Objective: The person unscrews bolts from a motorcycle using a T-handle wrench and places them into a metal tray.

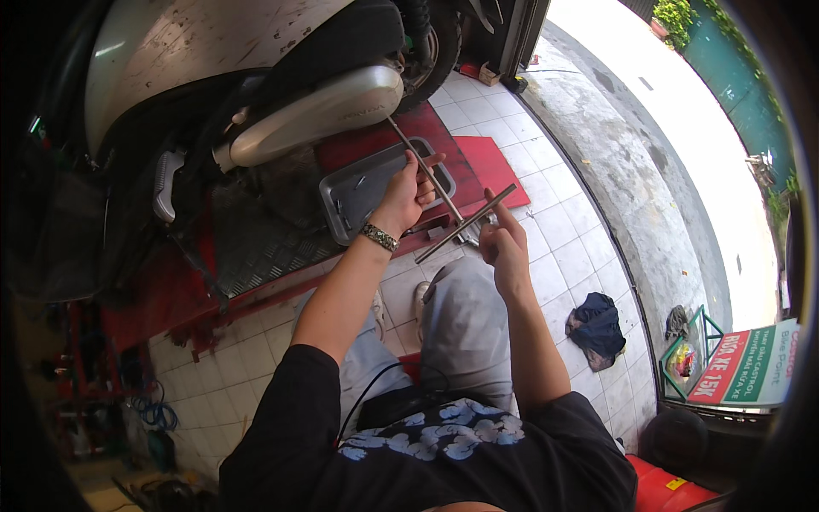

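Observation:
A long metal T-handle wrench [445, 198] slants from the silver engine side cover [320, 111] of a scooter [183, 55] down toward me. My left hand [408, 196] is closed around its shaft, with one finger sticking out past it. At the wrench's crossbar is my right hand [505, 246], index finger extended against the bar and the other fingers curled by it. The wrench's far tip meets the edge of the cover; what it sits on is too small to tell. Below my left hand lies a grey metal tray [365, 164] holding a few small parts.
The scooter stands on a red lift platform [337, 155] with a black treadplate [256, 256]. My knees are at its near side. On the white tile floor [559, 247] lies a dark cloth [595, 331]. A sign board [742, 367] and a red container [670, 488] are at right.

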The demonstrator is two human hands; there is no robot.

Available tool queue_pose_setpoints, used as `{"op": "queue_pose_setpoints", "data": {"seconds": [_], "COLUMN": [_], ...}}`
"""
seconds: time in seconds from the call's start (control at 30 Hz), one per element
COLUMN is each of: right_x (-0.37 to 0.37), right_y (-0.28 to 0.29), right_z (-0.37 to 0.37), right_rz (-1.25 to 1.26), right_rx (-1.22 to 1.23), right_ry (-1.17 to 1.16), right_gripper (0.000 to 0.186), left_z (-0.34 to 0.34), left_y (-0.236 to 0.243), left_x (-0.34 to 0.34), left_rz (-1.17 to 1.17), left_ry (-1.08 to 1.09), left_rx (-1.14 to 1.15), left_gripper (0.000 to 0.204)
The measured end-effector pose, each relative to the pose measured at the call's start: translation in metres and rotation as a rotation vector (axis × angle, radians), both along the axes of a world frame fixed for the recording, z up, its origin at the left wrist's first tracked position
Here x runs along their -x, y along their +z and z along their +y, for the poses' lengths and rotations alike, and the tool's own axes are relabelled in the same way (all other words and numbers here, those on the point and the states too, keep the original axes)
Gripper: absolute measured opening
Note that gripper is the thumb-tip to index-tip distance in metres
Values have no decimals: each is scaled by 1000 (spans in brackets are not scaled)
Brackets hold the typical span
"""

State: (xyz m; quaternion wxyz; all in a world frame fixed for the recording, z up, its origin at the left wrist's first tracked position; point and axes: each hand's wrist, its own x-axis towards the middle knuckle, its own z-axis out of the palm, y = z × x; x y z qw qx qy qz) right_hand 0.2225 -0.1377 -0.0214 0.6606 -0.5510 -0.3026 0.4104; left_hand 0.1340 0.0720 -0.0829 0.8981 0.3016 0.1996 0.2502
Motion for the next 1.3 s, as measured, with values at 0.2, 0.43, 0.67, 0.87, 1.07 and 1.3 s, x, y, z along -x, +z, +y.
{"op": "queue_pose_setpoints", "data": {"seconds": [0.2,0.43,0.67,0.87,1.07,1.3], "right_x": [50,32,14,62,45,36], "right_y": [11,-54,11,-24,-65,-37], "right_z": [6,-13,7,-4,-14,6], "right_rz": [-408,5,-159,-350,-18,458], "right_rx": [82,232,-42,221,162,234], "right_ry": [385,159,198,457,148,-77], "right_gripper": [72,74,80,72,57,63], "left_z": [3,5,7,9,12,7], "left_y": [-9,-6,-9,-14,-14,-6], "left_x": [-2,-4,-4,-2,-5,-11], "left_rz": [68,19,16,-13,-14,-40], "left_ry": [34,27,53,57,81,105], "left_rx": [18,38,7,57,65,72], "left_gripper": [62,63,61,61,59,63]}}
